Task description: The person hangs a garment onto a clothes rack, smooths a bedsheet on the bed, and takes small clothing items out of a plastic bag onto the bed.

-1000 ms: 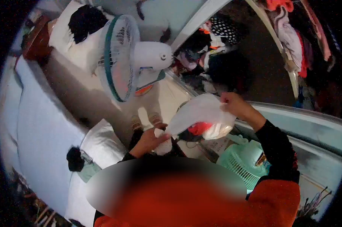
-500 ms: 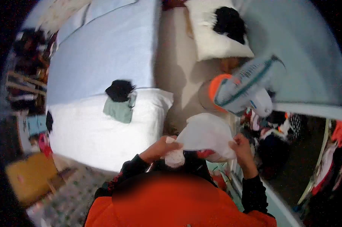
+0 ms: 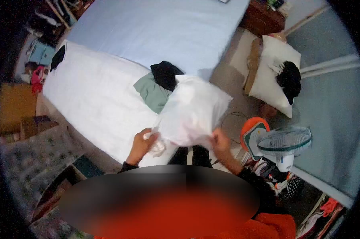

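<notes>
Both hands are busy with the one light piece. Left hand (image 3: 140, 145): fingers curled on a crumpled white bundle (image 3: 158, 148), with the near-left corner of the thin white cloth (image 3: 196, 104) apparently caught in the same grip; the overlap hides exactly how. Right hand (image 3: 223, 145): fingers pinching the cloth's near-right edge, slightly blurred.

Cloth sits between the two sets of fingers and spreads forward from them, fairly flat, a faint pink showing in its near part. From here it covers the edge of the white bedding (image 3: 94, 85); can't tell if it touches.

Ahead of the left fingers, on the bed: sage-green cloth (image 3: 151, 92), with a black cloth (image 3: 163, 73) just beyond, against it. Light blue sheet (image 3: 160, 30) farther out. Right of the right fingers, near: electric fan (image 3: 284, 140). Garment heap (image 3: 273, 174) lower right of them. White pillow (image 3: 267, 73) well off, ahead and right, black garment (image 3: 290, 81) on top.

Step in hand, my read: holding the cloth spread by its near edge. From this hold, the next move calls for even tension across both pinches, and for the left fingers to separate bundle from corner without dropping either.
</notes>
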The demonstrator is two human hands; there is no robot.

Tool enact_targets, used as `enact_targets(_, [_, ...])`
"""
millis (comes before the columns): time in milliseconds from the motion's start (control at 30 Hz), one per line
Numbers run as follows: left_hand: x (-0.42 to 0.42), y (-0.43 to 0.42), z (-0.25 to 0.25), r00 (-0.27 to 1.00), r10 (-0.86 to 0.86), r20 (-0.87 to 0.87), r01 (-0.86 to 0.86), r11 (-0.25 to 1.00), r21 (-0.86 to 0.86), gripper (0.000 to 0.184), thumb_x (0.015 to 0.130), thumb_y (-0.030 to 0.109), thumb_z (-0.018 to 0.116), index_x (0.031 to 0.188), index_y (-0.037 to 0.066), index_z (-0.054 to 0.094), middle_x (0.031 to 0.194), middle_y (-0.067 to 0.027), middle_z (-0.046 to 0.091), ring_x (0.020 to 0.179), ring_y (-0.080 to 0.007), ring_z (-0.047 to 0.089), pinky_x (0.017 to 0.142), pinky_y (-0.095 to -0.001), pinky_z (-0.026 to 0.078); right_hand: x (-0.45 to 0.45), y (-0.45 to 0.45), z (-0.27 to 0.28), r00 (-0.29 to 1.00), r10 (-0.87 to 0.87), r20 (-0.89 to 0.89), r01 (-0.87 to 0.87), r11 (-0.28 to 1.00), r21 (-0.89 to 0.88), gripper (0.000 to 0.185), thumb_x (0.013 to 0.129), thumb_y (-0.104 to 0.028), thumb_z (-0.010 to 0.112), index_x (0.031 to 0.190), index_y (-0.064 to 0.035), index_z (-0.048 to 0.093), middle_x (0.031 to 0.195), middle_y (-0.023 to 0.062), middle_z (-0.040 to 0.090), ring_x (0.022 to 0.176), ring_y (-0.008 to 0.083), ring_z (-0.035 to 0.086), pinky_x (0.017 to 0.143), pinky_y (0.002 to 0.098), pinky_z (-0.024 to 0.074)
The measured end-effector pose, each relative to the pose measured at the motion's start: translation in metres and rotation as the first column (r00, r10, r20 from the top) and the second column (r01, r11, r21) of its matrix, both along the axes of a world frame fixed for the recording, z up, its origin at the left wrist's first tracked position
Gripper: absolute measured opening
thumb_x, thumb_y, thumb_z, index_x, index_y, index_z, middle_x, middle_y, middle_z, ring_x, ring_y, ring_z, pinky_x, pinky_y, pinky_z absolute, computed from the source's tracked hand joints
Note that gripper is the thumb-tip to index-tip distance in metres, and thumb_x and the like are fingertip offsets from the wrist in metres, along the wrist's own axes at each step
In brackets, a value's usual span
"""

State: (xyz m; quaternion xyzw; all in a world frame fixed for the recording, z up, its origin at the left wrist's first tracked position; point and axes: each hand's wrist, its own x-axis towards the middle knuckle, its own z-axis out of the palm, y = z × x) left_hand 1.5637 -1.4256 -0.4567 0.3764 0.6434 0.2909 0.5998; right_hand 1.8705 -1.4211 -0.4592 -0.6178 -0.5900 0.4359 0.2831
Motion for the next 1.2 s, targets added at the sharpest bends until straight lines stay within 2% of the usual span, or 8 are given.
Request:
enact_targets(100, [-0.056, -0.048, -0.058, 0.747, -0.241, -0.619, 0.203, 0.97, -0.133, 0.028, 0.086, 0.023, 0.056, 0.098, -0.002, 0.059, 0.079, -0.017, 0.065, 0.072, -0.0313, 0.063, 0.066, -0.0385, 0.05, -0.034, -0.009, -0.056, 0.956, 0.285, 0.072, -0.278, 0.956, -0.093, 0.012, 0.084, -0.009, 0.058, 0.093, -0.0008, 0.058, 0.085, 0.0155, 0.059, 0.083, 0.0284, 0.059, 0.073, 0.0389, 0.0456])
enact_targets(167, [-0.092, -0.101, -0.114, 0.566, -0.405, -0.718, 0.353, 0.906, -0.233, 0.026, 0.086, 0.022, 0.053, 0.095, -0.001, 0.058, 0.086, -0.0237, 0.063, 0.082, -0.0406, 0.061, 0.072, -0.0441, 0.049, -0.041, 0.008, -0.099, 0.493, 0.869, 0.034, -0.725, 0.433, -0.536, 0.02, 0.085, -0.018, 0.056, 0.094, -0.0011, 0.06, 0.098, 0.0198, 0.062, 0.09, 0.0355, 0.059, 0.078, 0.0433, 0.0471])
enact_targets(267, [-0.073, -0.118, -0.08, 0.765, -0.259, -0.589, 0.131, 0.959, -0.251, 0.023, 0.084, 0.022, 0.056, 0.098, 0.004, 0.058, 0.087, -0.0212, 0.063, 0.081, -0.0375, 0.062, 0.072, -0.0445, 0.048, -0.022, 0.042, -0.213, 0.855, 0.512, 0.087, -0.506, 0.859, -0.079, 0.037, 0.084, -0.027, 0.057, 0.114, -0.0044, 0.057, 0.108, 0.0247, 0.058, 0.101, 0.0396, 0.055, 0.085, 0.0431, 0.0463])
enact_targets(333, [-0.055, -0.121, -0.062, 0.828, -0.195, -0.525, 0.016, 0.946, -0.325, 0.021, 0.084, 0.02, 0.06, 0.1, 0.007, 0.059, 0.085, -0.0209, 0.063, 0.08, -0.0367, 0.062, 0.071, -0.0429, 0.048, -0.035, 0.102, -0.17, 0.934, 0.302, 0.19, -0.232, 0.918, -0.322, 0.057, 0.085, -0.036, 0.057, 0.131, -0.0056, 0.041, 0.127, 0.0222, 0.05, 0.114, 0.0387, 0.05, 0.088, 0.046, 0.0447])
enact_targets(567, [-0.013, -0.133, -0.045, 0.835, -0.09, -0.543, -0.103, 0.943, -0.316, 0.023, 0.084, 0.02, 0.062, 0.105, 0.01, 0.058, 0.085, -0.0209, 0.063, 0.081, -0.0381, 0.062, 0.067, -0.0417, 0.048, -0.113, 0.187, -0.159, 0.888, -0.185, -0.421, -0.276, 0.517, -0.81, 0.083, 0.081, -0.057, 0.057, 0.144, -0.0147, 0.022, 0.14, 0.0144, 0.036, 0.123, 0.0366, 0.04, 0.087, 0.0574, 0.0409])
enact_targets(767, [-0.024, -0.122, -0.031, 0.827, 0.037, -0.561, -0.221, 0.939, -0.265, 0.023, 0.085, 0.022, 0.062, 0.105, 0.011, 0.058, 0.084, -0.0206, 0.063, 0.081, -0.0383, 0.062, 0.067, -0.042, 0.048, -0.201, 0.217, -0.135, 0.769, -0.095, -0.633, -0.483, 0.563, -0.671, 0.074, 0.083, -0.048, 0.062, 0.141, -0.014, 0.03, 0.137, 0.0165, 0.036, 0.12, 0.0283, 0.042, 0.091, 0.0458, 0.0426])
enact_targets(900, [-0.018, -0.116, -0.032, 0.846, 0.156, -0.51, -0.356, 0.877, -0.323, 0.025, 0.085, 0.022, 0.062, 0.108, 0.011, 0.058, 0.079, -0.0171, 0.063, 0.073, -0.031, 0.062, 0.065, -0.0385, 0.047, -0.193, 0.146, -0.174, 0.743, 0.619, -0.256, -0.656, 0.75, -0.088, 0.06, 0.065, -0.021, 0.076, 0.119, -0.0097, 0.053, 0.109, 0.0134, 0.051, 0.108, 0.032, 0.047, 0.094, 0.0443, 0.037])
enact_targets(1200, [-0.006, -0.154, -0.077, 0.915, 0.179, -0.361, -0.328, 0.851, -0.41, 0.029, 0.085, 0.024, 0.061, 0.11, 0.01, 0.058, 0.086, -0.018, 0.063, 0.076, -0.0262, 0.062, 0.069, -0.0372, 0.047, -0.2, 0.074, -0.071, 0.524, 0.847, -0.089, -0.846, 0.53, 0.059, 0.058, 0.067, -0.011, 0.074, 0.121, -0.0141, 0.053, 0.128, 0.0188, 0.032, 0.118, 0.0434, 0.032, 0.1, 0.0494, 0.033])
